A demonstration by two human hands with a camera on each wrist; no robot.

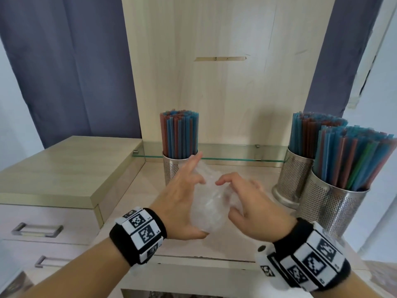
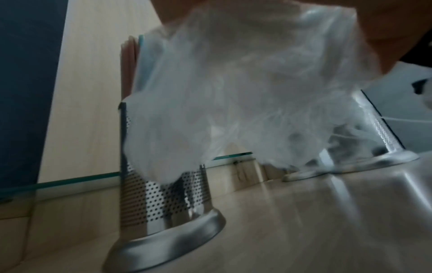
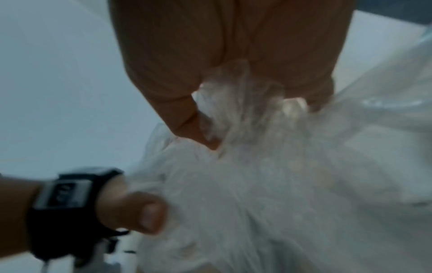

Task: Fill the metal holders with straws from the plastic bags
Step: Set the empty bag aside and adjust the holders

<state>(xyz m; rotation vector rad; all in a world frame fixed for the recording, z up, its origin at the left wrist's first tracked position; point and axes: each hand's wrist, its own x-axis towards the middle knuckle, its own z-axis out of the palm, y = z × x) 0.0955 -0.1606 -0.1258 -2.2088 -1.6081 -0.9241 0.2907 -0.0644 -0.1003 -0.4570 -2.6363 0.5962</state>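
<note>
A crumpled clear plastic bag (image 1: 211,203) hangs between my two hands above the light wooden top; no straws show in it. My left hand (image 1: 182,196) cups its left side, thumb under it, index finger stretched toward the left metal holder (image 1: 171,171). My right hand (image 1: 251,203) grips the bag's right side. In the right wrist view its curled fingers (image 3: 233,55) pinch bunched plastic (image 3: 280,184). Red and blue straws (image 1: 179,134) fill that perforated holder. Two more full holders (image 1: 294,175) (image 1: 330,209) stand at the right. In the left wrist view the bag (image 2: 245,92) covers the holder (image 2: 163,203).
A low drawer unit (image 1: 64,168) with metal handles borders the top on the left. A thin glass shelf (image 1: 236,159) runs along the back wooden panel behind the holders. The top's front edge (image 1: 193,258) lies just below my wrists.
</note>
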